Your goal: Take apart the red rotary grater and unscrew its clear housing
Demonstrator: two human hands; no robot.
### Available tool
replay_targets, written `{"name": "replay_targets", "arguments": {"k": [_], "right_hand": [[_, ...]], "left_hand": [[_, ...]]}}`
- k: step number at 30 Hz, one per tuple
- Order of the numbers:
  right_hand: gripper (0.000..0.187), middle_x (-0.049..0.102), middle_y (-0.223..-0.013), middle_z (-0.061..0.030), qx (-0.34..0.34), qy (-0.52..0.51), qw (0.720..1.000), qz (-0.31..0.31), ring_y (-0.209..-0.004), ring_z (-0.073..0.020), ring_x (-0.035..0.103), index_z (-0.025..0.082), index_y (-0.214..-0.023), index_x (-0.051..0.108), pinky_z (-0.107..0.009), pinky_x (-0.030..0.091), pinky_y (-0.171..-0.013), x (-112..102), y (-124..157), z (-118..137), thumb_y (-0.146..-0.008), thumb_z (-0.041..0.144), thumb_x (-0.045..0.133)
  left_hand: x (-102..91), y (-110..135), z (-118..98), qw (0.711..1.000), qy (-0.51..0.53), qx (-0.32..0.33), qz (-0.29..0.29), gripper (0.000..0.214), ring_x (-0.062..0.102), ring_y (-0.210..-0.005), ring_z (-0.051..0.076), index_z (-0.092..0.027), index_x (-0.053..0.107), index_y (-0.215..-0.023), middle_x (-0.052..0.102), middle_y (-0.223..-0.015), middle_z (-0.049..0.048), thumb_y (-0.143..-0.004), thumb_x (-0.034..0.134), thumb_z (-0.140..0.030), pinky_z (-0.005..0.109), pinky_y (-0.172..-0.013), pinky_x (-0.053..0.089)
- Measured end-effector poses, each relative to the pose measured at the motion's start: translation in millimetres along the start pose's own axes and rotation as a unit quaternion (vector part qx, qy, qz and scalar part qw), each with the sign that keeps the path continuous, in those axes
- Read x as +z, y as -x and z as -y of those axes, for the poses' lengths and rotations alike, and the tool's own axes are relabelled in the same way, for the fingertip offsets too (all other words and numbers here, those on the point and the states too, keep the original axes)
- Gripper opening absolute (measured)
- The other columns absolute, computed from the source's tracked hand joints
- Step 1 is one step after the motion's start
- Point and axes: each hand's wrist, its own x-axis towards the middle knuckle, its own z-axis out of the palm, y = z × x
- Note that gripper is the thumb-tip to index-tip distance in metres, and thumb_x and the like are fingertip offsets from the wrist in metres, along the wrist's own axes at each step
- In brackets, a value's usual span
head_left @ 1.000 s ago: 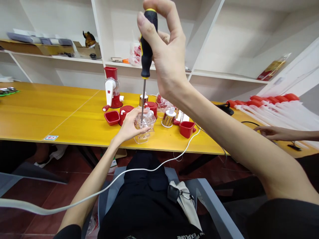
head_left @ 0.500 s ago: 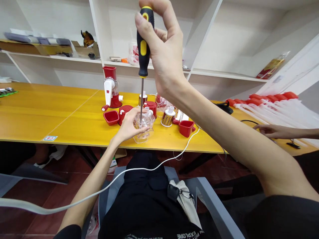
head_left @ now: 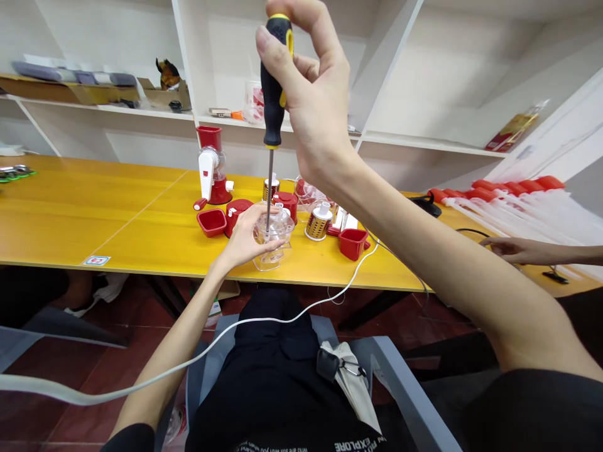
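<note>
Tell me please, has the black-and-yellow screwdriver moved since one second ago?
Yes: the screwdriver mostly turned; its yellow inlay went from left to right. Against the white upright shelf divider, it hardly shifted.

White shelving (head_left: 433,75) behind yellow table (head_left: 117,207); dark-red tiled floor (head_left: 134,307); grey chair (head_left: 400,389) (partly hidden).

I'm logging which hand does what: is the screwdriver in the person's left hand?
No, the right hand grips the screwdriver, while the left hand holds the clear plastic part.
</note>
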Motion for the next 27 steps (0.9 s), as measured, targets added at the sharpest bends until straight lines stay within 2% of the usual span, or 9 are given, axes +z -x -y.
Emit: {"name": "replay_targets", "arguments": {"k": [3, 8, 12, 15, 18, 20, 23, 24, 27], "right_hand": [[0.05, 0.064, -0.094, -0.0012, 0.016, -0.018, 1.0, -0.016, -0.099, -0.0225, 0.064, 0.04, -0.12, 0.053, -0.033, 0.055, -0.079, -1, -1, -2, -0.089, 0.08, 0.054], [0.037, 0.066, -0.108, -0.0017, 0.023, -0.029, 0.999, -0.04, -0.108, -0.0223, 0.063, 0.039, -0.119, 0.05, -0.033, 0.055, -0.08, 3, 5, 4, -0.098, 0.068, 0.044], [0.039, 0.067, -0.109, -0.0004, 0.031, 0.005, 0.998, -0.054, -0.106, -0.0232, 0.063, 0.041, -0.115, 0.052, -0.033, 0.052, -0.074, 3, 10, 9, -0.092, 0.074, 0.052], [0.042, 0.066, -0.108, 0.001, 0.013, 0.007, 0.999, -0.053, -0.1, -0.0208, 0.062, 0.039, -0.109, 0.052, -0.032, 0.052, -0.075, -1, 8, 8, -0.089, 0.075, 0.059], [0.042, 0.064, -0.105, 0.0038, -0.038, -0.042, 0.998, -0.016, -0.094, -0.0169, 0.061, 0.037, -0.106, 0.054, -0.031, 0.055, -0.081, -8, 1, 2, -0.086, 0.071, 0.069], [0.044, 0.062, -0.107, 0.0059, -0.064, -0.074, 0.995, 0.031, -0.096, -0.0138, 0.061, 0.038, -0.111, 0.054, -0.03, 0.056, -0.09, -12, -3, -3, -0.086, 0.068, 0.073], [0.041, 0.061, -0.104, 0.0054, -0.075, -0.116, 0.987, 0.087, -0.095, -0.0107, 0.062, 0.036, -0.118, 0.05, -0.03, 0.056, -0.095, -13, -7, -10, -0.094, 0.065, 0.066], [0.037, 0.06, -0.102, 0.0047, -0.073, -0.124, 0.985, 0.091, -0.092, -0.0104, 0.063, 0.035, -0.119, 0.049, -0.03, 0.056, -0.092, -12, -8, -13, -0.097, 0.063, 0.063], [0.029, 0.059, -0.103, 0.0035, -0.091, -0.114, 0.988, 0.044, -0.081, -0.0101, 0.06, 0.033, -0.117, 0.049, -0.027, 0.055, -0.079, -6, -8, -17, -0.099, 0.054, 0.06]], "left_hand": [[0.3, 0, 1, 1.0, -0.001, 0.003, -0.001, 0.059, 0.06, -0.135, 0.032, -0.026, 0.061, -0.125, 0.068, -0.14, 0.0095, -0.077, 0.08, -0.055, 0.055, -0.119, 0.042], [0.3, 0, 1, 1.0, -0.003, 0.01, -0.005, 0.057, 0.06, -0.136, 0.031, -0.026, 0.061, -0.125, 0.067, -0.141, 0.0087, -0.078, 0.081, -0.052, 0.054, -0.12, 0.041], [-0.6, 0, -2, 1.0, -0.001, 0.007, -0.005, 0.057, 0.061, -0.135, 0.031, -0.026, 0.061, -0.125, 0.068, -0.139, 0.0088, -0.078, 0.081, -0.051, 0.053, -0.119, 0.042], [-1.0, 0, -2, 1.0, -0.009, -0.001, -0.005, 0.057, 0.061, -0.134, 0.031, -0.026, 0.061, -0.124, 0.068, -0.139, 0.008, -0.077, 0.081, -0.051, 0.053, -0.12, 0.041], [-1.0, 0, -1, 1.0, -0.008, 0.001, -0.005, 0.057, 0.061, -0.134, 0.031, -0.026, 0.061, -0.124, 0.068, -0.138, 0.0083, -0.077, 0.081, -0.052, 0.053, -0.12, 0.042], [-0.8, 0, 0, 1.0, -0.007, 0.005, -0.004, 0.057, 0.061, -0.134, 0.032, -0.025, 0.061, -0.124, 0.068, -0.138, 0.0089, -0.078, 0.081, -0.052, 0.053, -0.119, 0.042], [-0.4, 0, 1, 1.0, -0.01, 0.006, -0.005, 0.058, 0.061, -0.134, 0.032, -0.025, 0.061, -0.125, 0.068, -0.139, 0.009, -0.078, 0.081, -0.052, 0.053, -0.118, 0.043], [-0.4, 0, 1, 1.0, -0.01, 0.007, -0.005, 0.058, 0.061, -0.134, 0.032, -0.025, 0.061, -0.125, 0.068, -0.139, 0.0088, -0.078, 0.081, -0.052, 0.053, -0.119, 0.043], [-0.5, 0, 0, 1.0, -0.008, 0.006, -0.003, 0.058, 0.06, -0.135, 0.031, -0.025, 0.061, -0.126, 0.068, -0.14, 0.0084, -0.078, 0.081, -0.052, 0.053, -0.119, 0.042]]}}
